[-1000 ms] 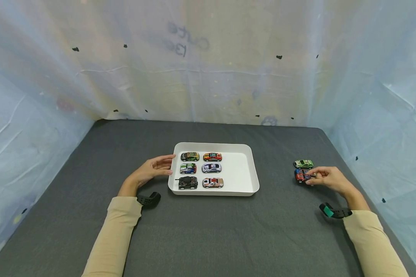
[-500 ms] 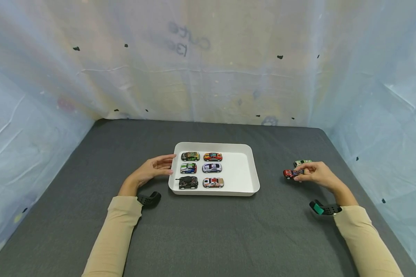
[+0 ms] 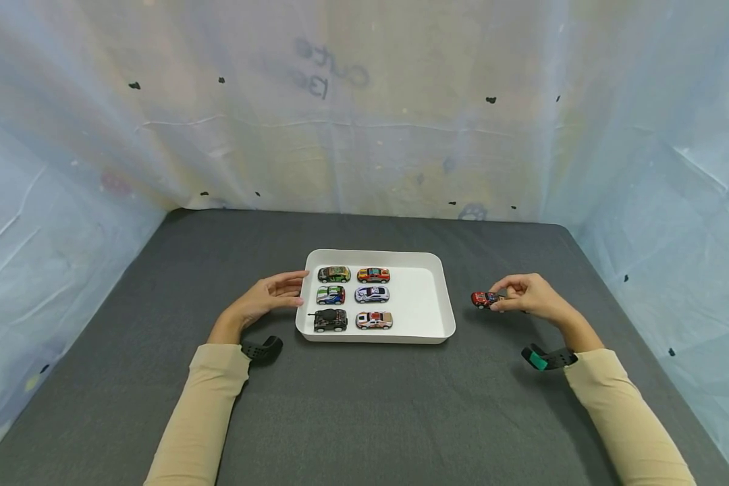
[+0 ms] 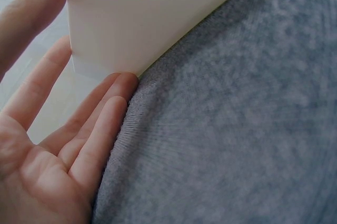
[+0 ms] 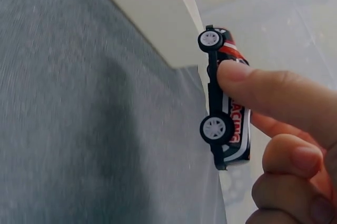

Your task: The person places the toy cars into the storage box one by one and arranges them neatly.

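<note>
My right hand [image 3: 528, 295] pinches a red and black toy car [image 5: 227, 100] between thumb and fingers, held above the cloth to the right of the tray. White-spoked wheels and "RACING" lettering show in the right wrist view. At the tray's left edge, my left hand [image 3: 268, 297] touches the wall with fairly straight fingers. The white tray [image 3: 422, 297] holds several toy cars in two columns on its left side, among them a black one [image 3: 330, 320], a silver-white one [image 3: 372, 294] and a white and orange one [image 3: 374, 320].
A dark grey cloth [image 3: 376, 405] covers the table. Pale plastic sheeting [image 3: 389, 155] hangs behind and at both sides. Bare tray floor lies right of the cars. The light green car is hidden by my right hand.
My right hand has lifted the red and black car from beside the light green car and carried it left toward the tray. My left hand and the tray have hardly moved.
</note>
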